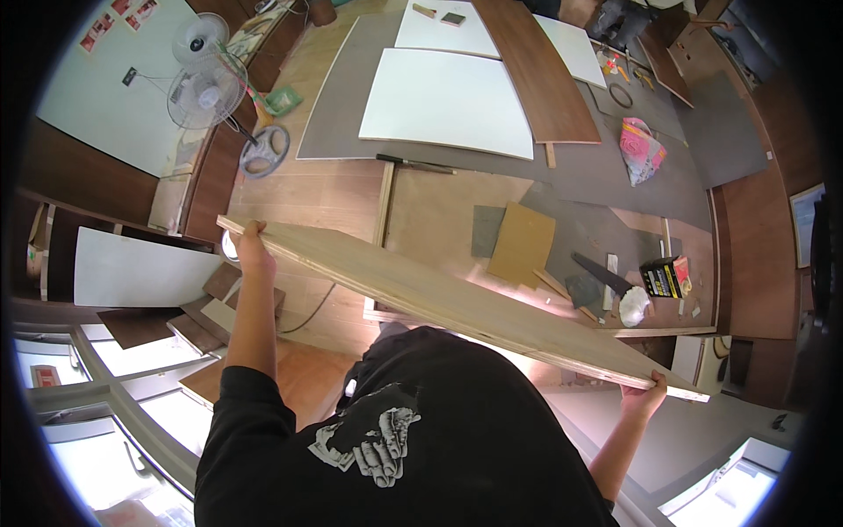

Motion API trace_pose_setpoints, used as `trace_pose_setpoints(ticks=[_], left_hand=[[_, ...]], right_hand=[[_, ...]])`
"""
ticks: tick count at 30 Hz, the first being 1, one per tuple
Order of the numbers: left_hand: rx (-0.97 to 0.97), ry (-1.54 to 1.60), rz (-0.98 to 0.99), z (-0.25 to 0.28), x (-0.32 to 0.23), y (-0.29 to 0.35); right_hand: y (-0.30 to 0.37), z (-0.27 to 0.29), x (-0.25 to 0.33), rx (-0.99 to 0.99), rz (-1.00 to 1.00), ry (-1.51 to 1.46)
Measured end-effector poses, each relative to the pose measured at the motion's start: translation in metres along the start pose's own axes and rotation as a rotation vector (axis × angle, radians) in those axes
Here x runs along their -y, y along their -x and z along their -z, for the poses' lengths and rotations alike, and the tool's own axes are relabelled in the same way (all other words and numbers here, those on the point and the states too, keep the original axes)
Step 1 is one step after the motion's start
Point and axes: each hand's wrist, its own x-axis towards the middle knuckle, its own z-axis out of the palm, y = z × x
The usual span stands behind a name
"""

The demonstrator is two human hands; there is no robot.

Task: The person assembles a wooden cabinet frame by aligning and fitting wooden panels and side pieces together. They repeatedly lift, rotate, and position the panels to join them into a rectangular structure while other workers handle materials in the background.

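Note:
A long, pale plywood board [439, 294] lies across in front of my body, its left end farther away and its right end nearer to me. My left hand [252, 246] is closed around the edge close to the left end, with fingers curled over the top. Near the right end, my right hand [645, 397] grips the near edge, thumb and fingers about it. The board's layered edge faces me. It hides part of the workbench's front.
Beyond the board, the workbench [439, 198] carries white panels [443, 101], a brown plank [540, 79], a handsaw [601, 272], a tan sheet [522, 241], a black box [663, 277] and a pink bag [641, 151]. Fans [206, 92] stand at the left. A cable [312, 312] crosses the floor.

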Motion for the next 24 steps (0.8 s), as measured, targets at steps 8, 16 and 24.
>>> trace_pose_setpoints(ticks=[8,16,24], left_hand=[[-0.020,0.009,0.012,-0.008,-0.009,0.008],[-0.059,-0.012,0.042,-0.005,-0.005,0.007],[-0.026,-0.016,0.028,0.005,-0.006,0.001]], right_hand=[[0.008,-0.006,-0.001,-0.025,0.005,0.000],[0.005,0.003,-0.005,-0.028,0.018,-0.017],[-0.012,0.008,-0.010,0.012,0.008,-0.049]])
